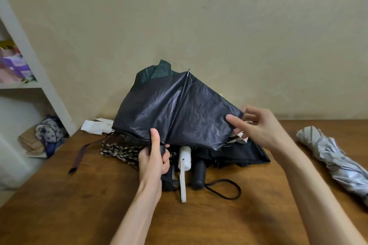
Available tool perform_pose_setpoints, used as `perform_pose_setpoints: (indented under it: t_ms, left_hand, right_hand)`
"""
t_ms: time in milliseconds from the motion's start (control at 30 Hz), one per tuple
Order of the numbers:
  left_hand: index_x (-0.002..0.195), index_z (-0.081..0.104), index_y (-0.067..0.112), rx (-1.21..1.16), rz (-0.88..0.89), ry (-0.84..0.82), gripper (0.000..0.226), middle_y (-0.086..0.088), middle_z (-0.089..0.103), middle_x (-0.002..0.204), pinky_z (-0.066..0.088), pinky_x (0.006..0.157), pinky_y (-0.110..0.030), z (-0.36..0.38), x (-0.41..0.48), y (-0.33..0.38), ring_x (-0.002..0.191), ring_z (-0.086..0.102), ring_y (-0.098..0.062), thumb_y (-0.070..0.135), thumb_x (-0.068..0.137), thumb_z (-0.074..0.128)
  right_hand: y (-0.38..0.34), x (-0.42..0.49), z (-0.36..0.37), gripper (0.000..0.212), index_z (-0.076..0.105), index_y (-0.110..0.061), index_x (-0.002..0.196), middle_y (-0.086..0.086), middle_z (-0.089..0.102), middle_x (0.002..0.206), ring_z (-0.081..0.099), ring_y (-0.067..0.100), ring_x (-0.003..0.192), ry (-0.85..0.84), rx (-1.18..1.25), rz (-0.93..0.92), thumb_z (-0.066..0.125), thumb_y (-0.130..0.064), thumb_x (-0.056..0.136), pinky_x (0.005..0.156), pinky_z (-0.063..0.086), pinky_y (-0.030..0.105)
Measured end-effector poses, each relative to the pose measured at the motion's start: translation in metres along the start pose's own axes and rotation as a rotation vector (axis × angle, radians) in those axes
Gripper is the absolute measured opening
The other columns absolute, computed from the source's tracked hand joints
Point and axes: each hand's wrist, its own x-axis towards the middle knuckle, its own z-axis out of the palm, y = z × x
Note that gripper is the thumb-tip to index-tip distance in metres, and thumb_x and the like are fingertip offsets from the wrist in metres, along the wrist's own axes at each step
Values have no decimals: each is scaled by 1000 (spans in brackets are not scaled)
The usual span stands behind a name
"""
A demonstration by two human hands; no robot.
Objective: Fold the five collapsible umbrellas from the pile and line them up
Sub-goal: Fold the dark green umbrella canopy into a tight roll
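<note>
The left hand (153, 162) curls its fingers round the handle of the dark navy fabric umbrella (175, 109), steadying it above the pile (123, 151) on the wooden tabletop (79, 195); the right hand (256, 125) pinches its canopy edge, probably to gather pleats.

Left hand (154, 158) is gripping the black umbrella (179, 109) from below, thumb pointing up; right hand (258, 125) is pinching its edge, both forearms reaching forward.
</note>
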Motion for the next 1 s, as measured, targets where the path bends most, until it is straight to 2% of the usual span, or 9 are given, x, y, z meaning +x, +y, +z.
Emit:
perform_pose_setpoints:
  t_ms: [67,200,367,467,567,700,833,900,1000]
  left_hand:
    - [87,67,9,-11,-5,7,72,2,43,57,20,40,-18,0,1,1,45,28,-8,79,84,51]
    - [93,69,8,-7,10,-1,72,3,44,60,21,41,-17,-1,3,-2,47,30,-7,78,79,59]
    - [97,69,5,6,53,-19,78,6,47,60,25,40,-16,2,4,-6,48,33,-7,77,68,67]
    - [96,68,5,6,69,-9,75,6,48,60,26,41,-17,4,4,-8,49,34,-7,75,70,67]
    - [97,67,9,-12,74,35,70,6,49,61,27,41,-17,4,5,-9,49,35,-7,75,72,68]
    - [96,66,11,-72,67,105,62,6,49,59,25,41,-17,1,8,-10,48,33,-7,70,79,69]
    - [96,65,11,-94,72,105,60,6,49,59,24,40,-18,0,10,-11,49,33,-8,69,80,69]
    - [98,65,9,-83,90,88,63,6,49,60,25,41,-18,-1,12,-13,50,34,-8,69,79,70]
    - [94,62,9,-15,140,11,67,3,46,62,28,43,-18,-2,10,-15,51,35,-8,71,70,72]
  right_hand:
    - [-1,-1,-8,32,70,1,92,19,78,83,73,15,73,6,63,3,81,-29,92,66,58,19]
    - [-5,-2,-4,20,65,-13,93,21,80,105,76,24,89,-58,381,52,83,-14,85,81,64,27]
    - [-5,4,25,54,67,-14,134,13,75,124,73,27,100,-3,750,113,86,-16,83,100,56,38]
    - [-3,0,41,35,72,-10,124,6,81,115,78,23,104,-38,543,223,80,-23,92,96,61,42]
    - [4,1,44,16,78,-5,109,8,83,101,80,19,90,-6,334,208,77,-16,97,75,64,30]
    - [9,5,43,28,68,8,86,15,72,69,66,10,54,105,221,103,78,-15,97,57,54,17]
    - [13,3,60,30,70,-3,90,7,73,70,67,10,65,115,243,80,76,-30,98,72,54,14]
    - [15,1,67,33,72,1,102,15,80,90,76,19,81,73,336,122,76,-31,99,82,63,26]
    - [7,0,70,37,64,4,90,17,76,89,68,20,80,106,311,40,75,-30,100,81,55,34]
